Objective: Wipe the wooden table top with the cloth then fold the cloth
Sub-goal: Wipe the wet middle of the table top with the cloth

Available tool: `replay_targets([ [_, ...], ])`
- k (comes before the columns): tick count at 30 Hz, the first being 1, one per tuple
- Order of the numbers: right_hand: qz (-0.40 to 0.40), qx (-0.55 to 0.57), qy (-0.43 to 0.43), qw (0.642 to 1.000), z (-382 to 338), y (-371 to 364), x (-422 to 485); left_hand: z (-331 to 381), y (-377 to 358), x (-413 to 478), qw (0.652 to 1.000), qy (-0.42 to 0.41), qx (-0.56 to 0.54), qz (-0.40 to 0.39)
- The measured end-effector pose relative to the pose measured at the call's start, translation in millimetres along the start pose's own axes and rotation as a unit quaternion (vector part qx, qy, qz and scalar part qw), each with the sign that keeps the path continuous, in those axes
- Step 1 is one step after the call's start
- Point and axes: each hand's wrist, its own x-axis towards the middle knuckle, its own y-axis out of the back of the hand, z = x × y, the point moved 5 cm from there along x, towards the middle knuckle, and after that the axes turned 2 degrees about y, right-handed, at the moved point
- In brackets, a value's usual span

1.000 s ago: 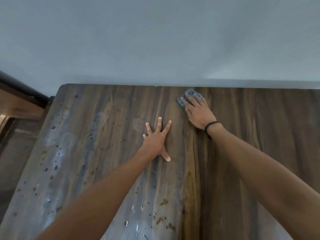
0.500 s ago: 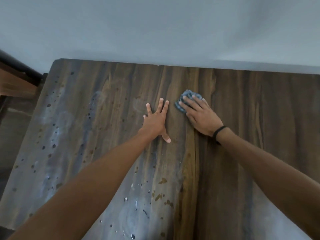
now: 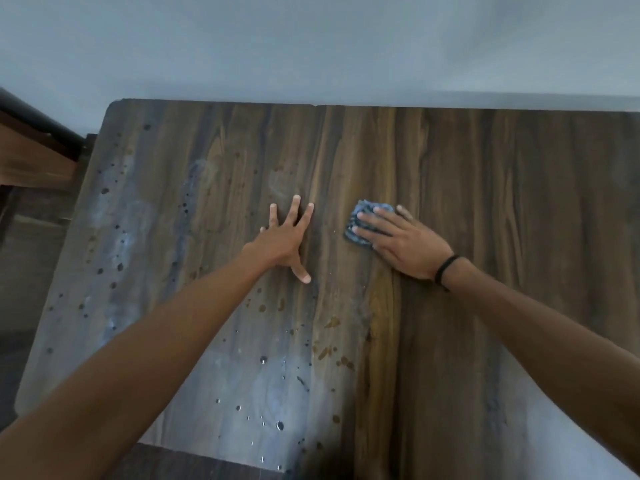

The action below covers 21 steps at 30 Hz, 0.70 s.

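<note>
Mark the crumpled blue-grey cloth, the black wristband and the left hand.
crumpled blue-grey cloth [image 3: 364, 205], head view, exposed far edge.
black wristband [image 3: 445, 268], head view, band's middle.
left hand [image 3: 280, 240], head view, hand's back.

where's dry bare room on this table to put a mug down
Right of the right hand, the dark wooden table top is bare to the grey wall. Crowded: left hand and crumpled blue-grey cloth at centre; droplets spatter the left part.
</note>
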Motion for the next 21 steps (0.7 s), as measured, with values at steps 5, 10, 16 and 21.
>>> replay_targets([
  [5, 0.076, 0.068, -0.277, 0.955, 10, 11, 21, 4, -3, -5, 1.0, 0.003, 0.001, 0.018],
  [10, 0.012, 0.011, -0.031, 0.999, -68, -17, -32, 7, 3, -14, 0.999, -0.002, -0.018, 0.031],
  [16, 0.068, 0.091, -0.279, 0.954, -80, -5, -31, 4, -20, -50, 0.998, -0.013, -0.007, 0.056],
  [21, 0.018, 0.036, -0.056, 0.998, -154, -35, -84, 1, -67, -87, 1.0, -0.013, -0.01, 0.021],
])
